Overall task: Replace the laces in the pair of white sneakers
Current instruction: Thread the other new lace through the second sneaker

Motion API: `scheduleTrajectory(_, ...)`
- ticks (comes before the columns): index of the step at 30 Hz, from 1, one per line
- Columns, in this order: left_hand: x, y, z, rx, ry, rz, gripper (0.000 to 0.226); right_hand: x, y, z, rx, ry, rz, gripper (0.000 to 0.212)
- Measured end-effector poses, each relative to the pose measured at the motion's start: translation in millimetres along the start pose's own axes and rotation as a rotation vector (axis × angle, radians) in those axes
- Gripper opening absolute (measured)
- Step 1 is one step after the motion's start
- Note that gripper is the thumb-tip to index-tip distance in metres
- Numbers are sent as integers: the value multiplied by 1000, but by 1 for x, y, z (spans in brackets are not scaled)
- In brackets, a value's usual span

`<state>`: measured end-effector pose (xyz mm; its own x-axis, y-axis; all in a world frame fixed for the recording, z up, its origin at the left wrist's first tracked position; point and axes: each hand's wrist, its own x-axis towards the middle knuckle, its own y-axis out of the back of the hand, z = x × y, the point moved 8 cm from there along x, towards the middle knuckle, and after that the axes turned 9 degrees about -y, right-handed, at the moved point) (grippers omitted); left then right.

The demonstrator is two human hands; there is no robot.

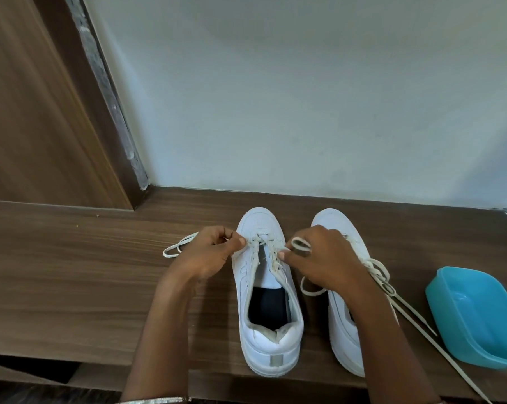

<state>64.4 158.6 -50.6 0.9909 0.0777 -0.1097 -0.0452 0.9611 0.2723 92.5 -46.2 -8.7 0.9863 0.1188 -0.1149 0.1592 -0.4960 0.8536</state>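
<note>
The white sneaker (pixel 268 301) stands on the table (pixel 71 272) with its toe toward the wall (pixel 304 97). Its tongue is bare, and a lace (pixel 253 244) runs through only the eyelets nearest the toe. How far each end passes through the fingers is hidden.

The left grip (pixel 211 252) pinches one run between thumb and forefinger, and a loop of it lies on the table beyond the knuckles. The right grip (pixel 322 258) pinches the other run, with a loop standing above the fingers.

The right hand and forearm cover much of the second sneaker (pixel 334 225). This sneaker's own lace (pixel 415 315) looks threaded and trails off the bottom edge. Just beside it, a blue plastic tub (pixel 476 316) is cut off at the right. Both forearms reach in from below.
</note>
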Motion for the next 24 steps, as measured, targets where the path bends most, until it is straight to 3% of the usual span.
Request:
scheduleTrajectory(4, -2, -3, 6, 81, -33, 3, 15, 2, 0, 0, -15, 36, 35, 39)
scheduleTrajectory(8, -3, 4, 8, 115, -55, 126, 10, 2, 3, -1, 100, 18, 73, 28)
scheduleTrajectory(14, -3, 3, 3, 169, -9, 144, 15, 1, 8, 0, 241, -48, 180, 35)
scheduleTrajectory(24, 0, 8, 0, 294, 14, 196, 19, -2, 6, 4, 111, -165, 254, 44)
